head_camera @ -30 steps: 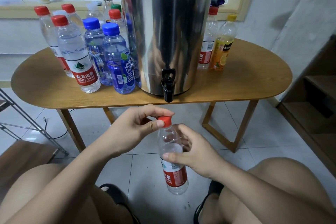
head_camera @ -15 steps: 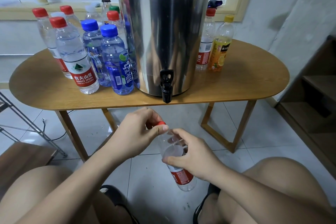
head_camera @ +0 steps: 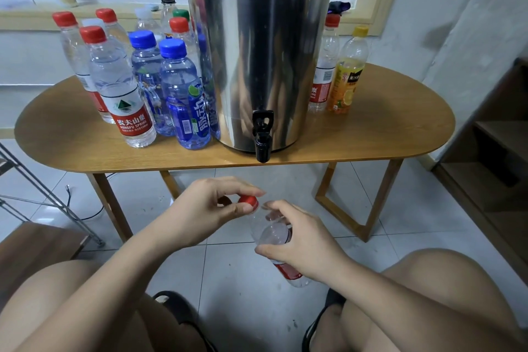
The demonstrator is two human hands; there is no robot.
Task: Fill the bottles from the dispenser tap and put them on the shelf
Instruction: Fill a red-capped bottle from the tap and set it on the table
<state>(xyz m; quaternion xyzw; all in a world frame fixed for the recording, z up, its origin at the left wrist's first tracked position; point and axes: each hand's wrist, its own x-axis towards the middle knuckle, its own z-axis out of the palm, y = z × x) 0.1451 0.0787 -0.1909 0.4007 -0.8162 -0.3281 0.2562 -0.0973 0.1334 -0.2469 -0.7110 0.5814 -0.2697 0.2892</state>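
A clear plastic bottle (head_camera: 273, 233) with a red label is tilted in front of me, below the table edge. My right hand (head_camera: 303, 240) grips its body. My left hand (head_camera: 205, 208) pinches its red cap (head_camera: 249, 201) between thumb and fingers. The steel dispenser (head_camera: 257, 46) stands on the wooden table (head_camera: 371, 140), its black tap (head_camera: 262, 136) hanging over the front edge, above and slightly right of the cap.
Several capped bottles (head_camera: 120, 88) with red and blue caps crowd the table left of the dispenser. A red-capped bottle (head_camera: 324, 66) and a juice bottle (head_camera: 347, 77) stand to its right. A wooden shelf unit (head_camera: 497, 157) is at the far right. My knees flank the tiled floor.
The bottle has tilted further, its base swinging toward me and right, and more of the red cap shows between my left fingers. Both hands keep their hold.
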